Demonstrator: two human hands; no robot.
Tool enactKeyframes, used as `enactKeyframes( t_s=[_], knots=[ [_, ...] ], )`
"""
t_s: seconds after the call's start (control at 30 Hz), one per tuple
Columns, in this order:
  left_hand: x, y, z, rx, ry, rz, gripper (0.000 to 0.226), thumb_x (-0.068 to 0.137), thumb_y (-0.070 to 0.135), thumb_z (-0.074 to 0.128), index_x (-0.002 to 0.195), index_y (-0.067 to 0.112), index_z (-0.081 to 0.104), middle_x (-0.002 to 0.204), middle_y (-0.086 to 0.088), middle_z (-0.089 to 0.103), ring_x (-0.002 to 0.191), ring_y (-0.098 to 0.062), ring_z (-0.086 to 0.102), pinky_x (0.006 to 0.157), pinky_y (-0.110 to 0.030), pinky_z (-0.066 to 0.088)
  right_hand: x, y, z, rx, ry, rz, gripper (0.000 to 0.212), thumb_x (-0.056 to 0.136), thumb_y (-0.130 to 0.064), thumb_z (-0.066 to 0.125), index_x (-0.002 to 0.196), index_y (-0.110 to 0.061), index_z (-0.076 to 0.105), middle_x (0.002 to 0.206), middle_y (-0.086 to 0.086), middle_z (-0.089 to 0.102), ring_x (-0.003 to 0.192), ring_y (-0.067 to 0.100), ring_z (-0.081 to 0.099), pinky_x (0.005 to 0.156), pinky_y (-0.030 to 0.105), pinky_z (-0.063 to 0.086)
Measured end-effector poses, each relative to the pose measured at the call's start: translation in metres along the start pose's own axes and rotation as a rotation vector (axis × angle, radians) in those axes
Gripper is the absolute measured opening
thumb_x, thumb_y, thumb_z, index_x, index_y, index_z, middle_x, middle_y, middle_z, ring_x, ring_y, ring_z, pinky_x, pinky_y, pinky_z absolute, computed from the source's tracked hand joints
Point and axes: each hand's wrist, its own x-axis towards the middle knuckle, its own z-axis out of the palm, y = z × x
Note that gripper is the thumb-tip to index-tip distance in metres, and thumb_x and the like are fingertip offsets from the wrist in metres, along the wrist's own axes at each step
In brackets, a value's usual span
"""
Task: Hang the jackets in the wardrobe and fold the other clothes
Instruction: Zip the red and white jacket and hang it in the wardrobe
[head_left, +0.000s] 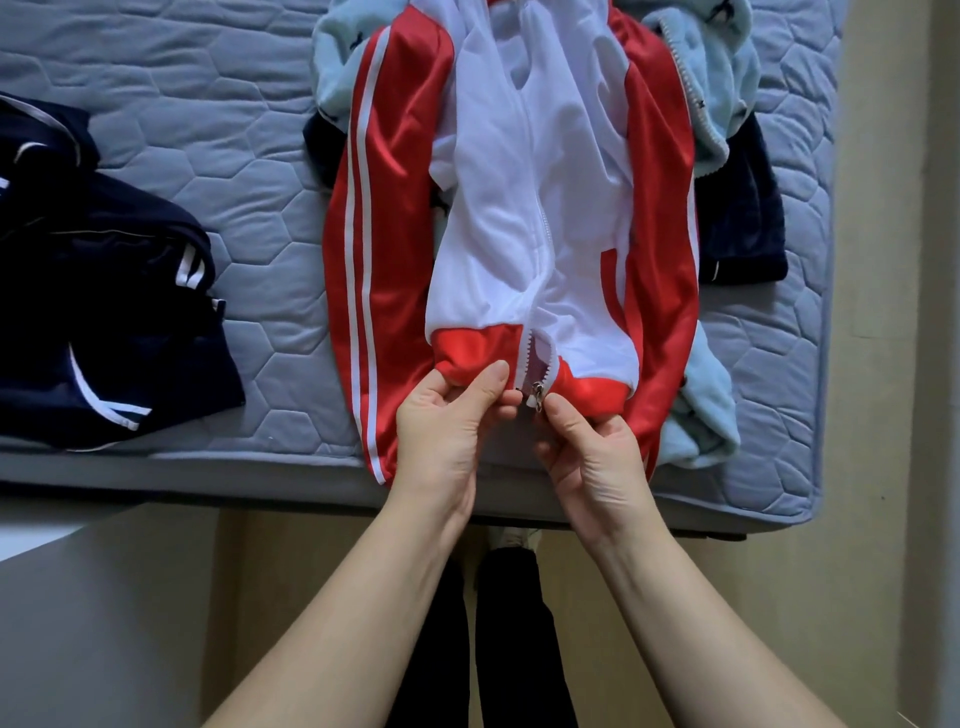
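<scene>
A red and white track jacket (519, 208) lies front up on the grey mattress (234, 171), its red sleeves with white stripes along both sides. Its zip is open a little at the red hem, with the metal slider (536, 391) at the bottom. My left hand (457, 410) pinches the hem's left edge beside the zip. My right hand (582, 441) pinches the hem's right edge just under the slider. A light blue fleece garment (717, 104) lies beneath the jacket, and a dark navy piece (743, 218) shows at its right.
A pile of navy clothes with white stripes (104, 291) lies on the mattress at the left. The mattress's front edge (208, 478) runs across just behind my wrists. Its right edge meets a beige wall or floor (893, 312). My legs and feet stand below.
</scene>
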Motion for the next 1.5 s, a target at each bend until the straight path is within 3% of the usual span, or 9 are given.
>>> enactKeyframes(
  t_s=[0.17,0.4,0.57,0.77,1.17,1.5],
  knots=[
    [-0.001,-0.001,0.003,0.01,0.012,0.02,0.008,0.066,0.009,0.073,0.073,0.012,0.068,0.061,0.0,0.066,0.052,-0.009,0.063,0.051,-0.016,0.051,-0.001,0.004,0.0,-0.042,0.035,0.006,0.034,0.07,-0.016,0.071,0.102,-0.004,0.069,0.093,0.007,0.073,0.079,0.012,0.066,0.054,0.017,0.047],
    [0.004,-0.003,0.004,0.074,0.073,0.079,0.018,0.073,0.004,0.074,0.064,0.019,0.071,0.059,0.001,0.063,0.05,-0.007,0.053,0.05,-0.017,0.044,0.002,0.0,0.002,-0.017,-0.011,-0.028,0.017,0.072,-0.014,0.07,0.088,-0.016,0.076,0.088,0.0,0.074,0.073,0.006,0.067,0.054,0.016,0.047],
    [0.006,-0.005,0.007,0.095,0.085,0.124,0.021,0.074,0.005,0.075,0.063,0.022,0.074,0.061,0.003,0.066,0.052,-0.006,0.057,0.053,-0.017,0.047,0.002,-0.002,0.006,-0.018,-0.007,-0.035,0.022,0.072,-0.014,0.069,0.093,-0.012,0.072,0.086,-0.001,0.074,0.071,0.005,0.067,0.054,0.016,0.048],
    [0.008,-0.009,0.009,0.103,0.12,0.116,0.015,0.072,0.008,0.077,0.065,0.02,0.071,0.06,-0.002,0.062,0.056,-0.015,0.053,0.067,-0.034,0.047,0.005,-0.002,0.009,-0.034,0.034,-0.033,0.022,0.07,-0.015,0.07,0.091,-0.012,0.073,0.084,0.0,0.074,0.07,0.006,0.066,0.054,0.016,0.046],
    [0.012,-0.01,0.017,0.038,0.133,0.16,0.023,0.077,0.002,0.073,0.063,0.021,0.072,0.059,0.006,0.064,0.05,-0.004,0.051,0.053,-0.015,0.045,0.009,-0.002,0.011,0.015,0.075,-0.053,0.017,0.07,-0.014,0.072,0.088,-0.014,0.075,0.086,0.001,0.073,0.07,0.006,0.064,0.055,0.016,0.047],
    [0.011,-0.014,0.024,0.046,0.139,0.17,0.025,0.078,0.002,0.073,0.061,0.02,0.066,0.052,0.003,0.057,0.047,-0.007,0.049,0.052,-0.017,0.044,0.007,0.002,0.009,0.063,0.089,-0.038,0.025,0.068,-0.015,0.073,0.093,-0.012,0.071,0.081,0.001,0.07,0.065,0.005,0.061,0.052,0.016,0.045]
  ],
)
